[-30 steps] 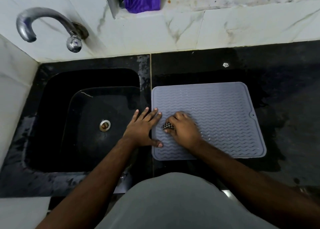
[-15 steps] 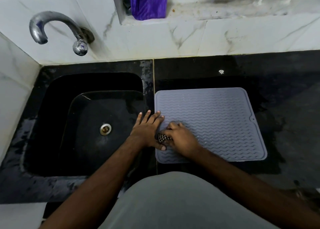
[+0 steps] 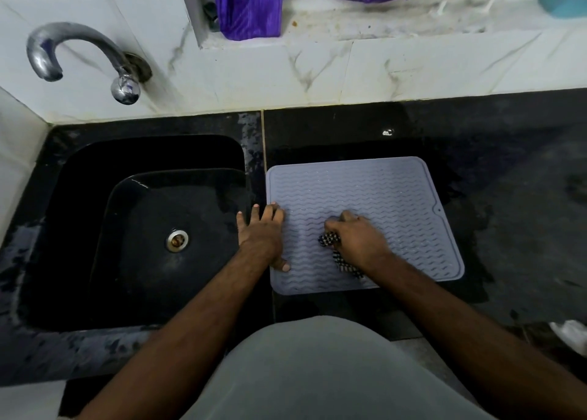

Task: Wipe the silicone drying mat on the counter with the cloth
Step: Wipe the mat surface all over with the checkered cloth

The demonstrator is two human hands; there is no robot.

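Observation:
A pale grey silicone drying mat (image 3: 381,197) with wavy ridges lies flat on the black counter (image 3: 508,197), just right of the sink. My right hand (image 3: 357,241) rests on the mat's lower middle, closed around a dark checked cloth (image 3: 330,240) that pokes out on its left and trails towards my wrist. My left hand (image 3: 262,235) lies flat with fingers spread, pressing down on the mat's left edge, its thumb on the mat.
A black sink (image 3: 143,229) with a steel drain (image 3: 177,240) fills the left. A chrome tap (image 3: 79,57) juts from the white marble wall. Purple cloth (image 3: 249,6) hangs on the ledge behind. A white scrap (image 3: 571,332) lies at the counter's front right.
My right hand has slid with the cloth from the mat's left edge, beside my left hand, rightward to the lower middle. My left hand stays on the mat's left edge.

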